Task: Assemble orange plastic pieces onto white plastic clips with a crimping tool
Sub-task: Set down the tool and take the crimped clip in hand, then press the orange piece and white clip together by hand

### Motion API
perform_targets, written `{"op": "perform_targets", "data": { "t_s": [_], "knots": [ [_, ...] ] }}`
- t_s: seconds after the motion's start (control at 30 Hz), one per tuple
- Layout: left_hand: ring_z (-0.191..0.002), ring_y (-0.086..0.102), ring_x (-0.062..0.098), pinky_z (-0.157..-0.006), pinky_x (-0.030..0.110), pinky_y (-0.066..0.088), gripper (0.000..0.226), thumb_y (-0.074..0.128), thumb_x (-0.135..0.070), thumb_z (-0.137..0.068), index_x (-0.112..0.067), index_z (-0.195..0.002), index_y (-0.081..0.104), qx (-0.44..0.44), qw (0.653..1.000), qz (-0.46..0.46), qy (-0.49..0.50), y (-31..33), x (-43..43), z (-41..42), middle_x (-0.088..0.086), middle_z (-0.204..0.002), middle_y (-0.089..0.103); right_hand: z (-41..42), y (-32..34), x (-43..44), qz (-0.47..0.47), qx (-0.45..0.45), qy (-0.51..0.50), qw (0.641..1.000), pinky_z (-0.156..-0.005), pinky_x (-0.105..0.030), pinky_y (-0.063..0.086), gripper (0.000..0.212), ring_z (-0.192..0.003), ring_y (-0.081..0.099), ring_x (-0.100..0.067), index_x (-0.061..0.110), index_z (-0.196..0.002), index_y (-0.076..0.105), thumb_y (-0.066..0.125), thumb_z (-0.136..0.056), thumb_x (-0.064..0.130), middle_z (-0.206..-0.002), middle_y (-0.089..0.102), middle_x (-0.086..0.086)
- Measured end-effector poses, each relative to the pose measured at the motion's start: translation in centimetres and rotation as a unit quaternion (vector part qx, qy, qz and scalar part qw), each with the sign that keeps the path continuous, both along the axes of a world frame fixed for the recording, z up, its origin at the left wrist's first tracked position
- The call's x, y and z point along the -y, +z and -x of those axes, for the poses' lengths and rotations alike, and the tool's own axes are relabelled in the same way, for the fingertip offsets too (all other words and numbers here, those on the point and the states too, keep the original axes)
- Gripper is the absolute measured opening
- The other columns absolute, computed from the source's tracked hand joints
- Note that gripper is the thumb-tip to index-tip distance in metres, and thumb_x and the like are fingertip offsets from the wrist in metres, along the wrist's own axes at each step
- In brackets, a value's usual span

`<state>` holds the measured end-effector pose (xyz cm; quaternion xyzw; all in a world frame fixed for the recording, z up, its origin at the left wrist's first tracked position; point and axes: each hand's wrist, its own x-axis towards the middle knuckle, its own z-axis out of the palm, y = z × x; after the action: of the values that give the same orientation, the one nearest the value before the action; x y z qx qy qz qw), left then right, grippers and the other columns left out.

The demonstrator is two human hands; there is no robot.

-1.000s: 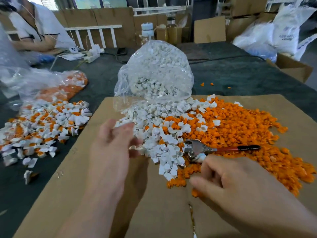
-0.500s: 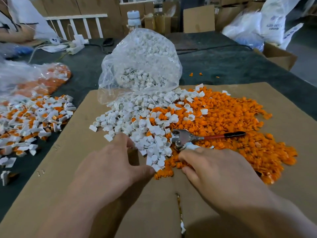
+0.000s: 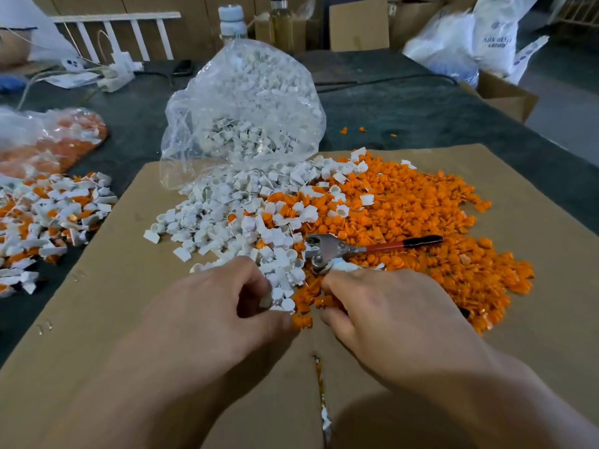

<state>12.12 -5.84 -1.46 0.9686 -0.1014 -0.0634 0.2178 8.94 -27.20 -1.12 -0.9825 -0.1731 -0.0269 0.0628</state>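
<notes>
A cardboard sheet (image 3: pixel 97 319) covers the lower and middle frame and carries all the working stock. At upper centre a clear plastic bag (image 3: pixel 246 92), open toward the viewer, spills white clips (image 3: pixel 220 218) onto the sheet. To their right, the orange pieces (image 3: pixel 421 215) form a broad heap. The two heaps overlap at centre. A mixed pile (image 3: pixel 48 215) of white and orange parts lies at the left edge, off the sheet.

The left hand (image 3: pixel 207 312), at lower centre, has its fingers curled at the near edge of the white heap and appears to pinch a white clip (image 3: pixel 267 299) between thumb and fingers. The right hand (image 3: pixel 389 315) is curled over the near edge of the orange heap. Whether it holds a piece cannot be told.

The crimping tool (image 3: pixel 340 249) lies unheld on the orange heap, just beyond the right fingertips, with its handle pointing right.

Likely risks: several interlocked parts may be lifted instead of one, because the heaps are dense and mingled. Reaching for the half-buried tool could also scatter pieces off the sheet.
</notes>
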Motion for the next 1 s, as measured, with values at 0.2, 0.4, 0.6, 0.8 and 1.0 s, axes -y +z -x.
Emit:
{"op": "perform_targets", "data": {
  "t_s": [0.2,0.4,0.6,0.8,1.0],
  "knots": [
    [-0.082,0.050,-0.003,-0.069,0.024,0.048,0.039,0.065,-0.069,-0.074,-0.045,-0.097,0.045,0.032,0.998,-0.041,-0.033,0.2,1.7,0.6,-0.022,-0.088,0.054,-0.1,-0.2,-0.2,0.010,0.010,0.001,1.000,-0.060,-0.036,0.048,0.013,-0.072,0.057,-0.020,0.028,-0.097,0.050,0.039,-0.100,0.035,-0.085,0.057,0.006],
    [-0.082,0.048,0.000,-0.066,0.018,0.039,0.032,0.069,-0.057,-0.081,-0.042,-0.100,0.047,0.063,0.997,-0.023,-0.038,-0.1,2.6,0.7,-0.023,-0.086,0.050,-0.2,0.0,-0.2,-0.038,0.039,-0.017,0.998,-0.051,-0.030,0.033,0.013,-0.061,0.051,-0.017,0.026,-0.088,0.050,0.042,-0.098,0.031,-0.073,0.053,0.006],
    [-0.081,0.051,-0.002,-0.062,0.010,0.034,0.027,0.073,-0.044,-0.085,-0.043,-0.093,0.048,0.070,0.997,0.004,-0.043,-0.2,2.3,0.5,-0.022,-0.087,0.054,-0.3,0.4,-0.2,-0.119,0.036,0.001,0.992,-0.059,-0.035,0.047,0.011,-0.067,0.053,-0.014,0.028,-0.092,0.051,0.043,-0.099,0.033,-0.078,0.055,0.007],
    [-0.082,0.055,0.004,-0.067,0.019,0.044,0.009,0.065,-0.036,-0.091,-0.039,-0.094,0.058,0.122,0.992,0.017,-0.028,-0.5,2.1,0.4,-0.019,-0.094,0.056,-0.3,0.5,-0.2,-0.175,0.047,0.000,0.983,-0.056,-0.034,0.048,0.008,-0.064,0.054,-0.012,0.029,-0.090,0.052,0.051,-0.098,0.030,-0.076,0.054,0.008],
    [-0.086,0.055,0.006,-0.071,0.028,0.049,0.012,0.066,-0.042,-0.086,-0.040,-0.097,0.064,0.148,0.987,0.020,-0.050,-0.6,2.4,0.6,-0.021,-0.100,0.053,-0.3,0.4,0.2,-0.191,0.059,-0.019,0.980,-0.044,-0.025,0.038,0.011,-0.055,0.049,-0.008,0.030,-0.088,0.049,0.056,-0.096,0.026,-0.065,0.047,0.013]
  ]
}}
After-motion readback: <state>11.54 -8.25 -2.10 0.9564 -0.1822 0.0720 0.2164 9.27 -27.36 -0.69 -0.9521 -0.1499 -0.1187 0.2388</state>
